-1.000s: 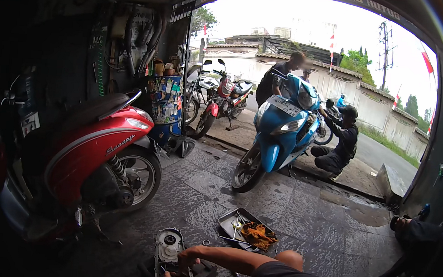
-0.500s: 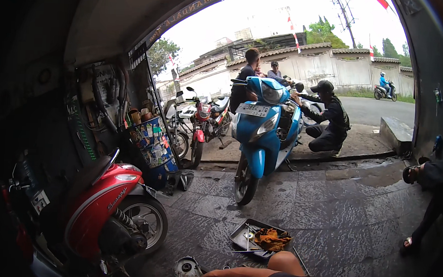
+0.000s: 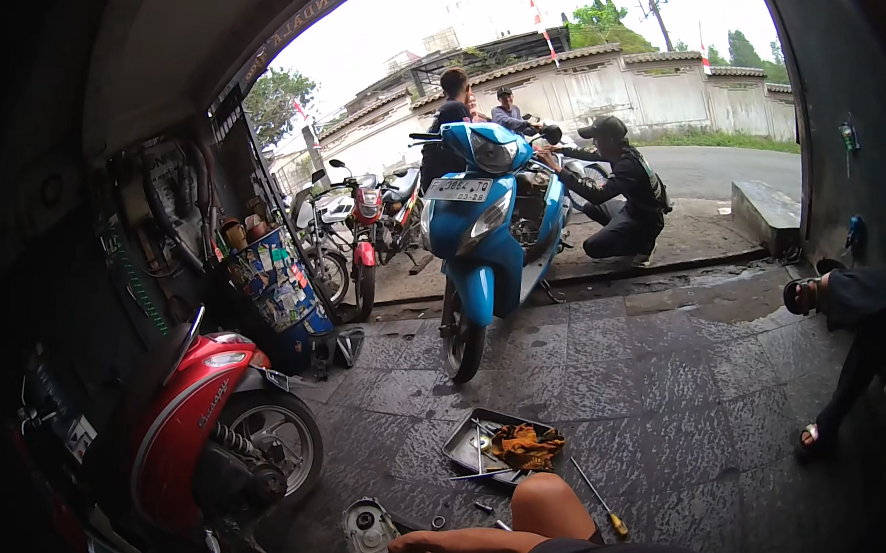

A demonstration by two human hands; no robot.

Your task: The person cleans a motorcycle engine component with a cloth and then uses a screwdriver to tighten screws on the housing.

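My right hand is low in the picture, at the end of a bare forearm that reaches leftward past my bent knee. Its fingers curl down beside the right edge of a grey metal engine casing, which lies on the floor with its round openings facing up. What those fingers grip is hidden. A small dark ring sits just beyond the hand, and a short dark cylinder farther off. My left hand is out of the picture.
A tray holds tools and an orange-brown cloth. A yellow-handled screwdriver lies right of my knee. A red scooter stands left, a blue scooter ahead. A person crouches beside the blue one; another's feet show right.
The view has shifted, so the scene sits higher and farther left. The yellow-handled screwdriver and small parts beside my knee now show more fully. My right hand stays by the casing.
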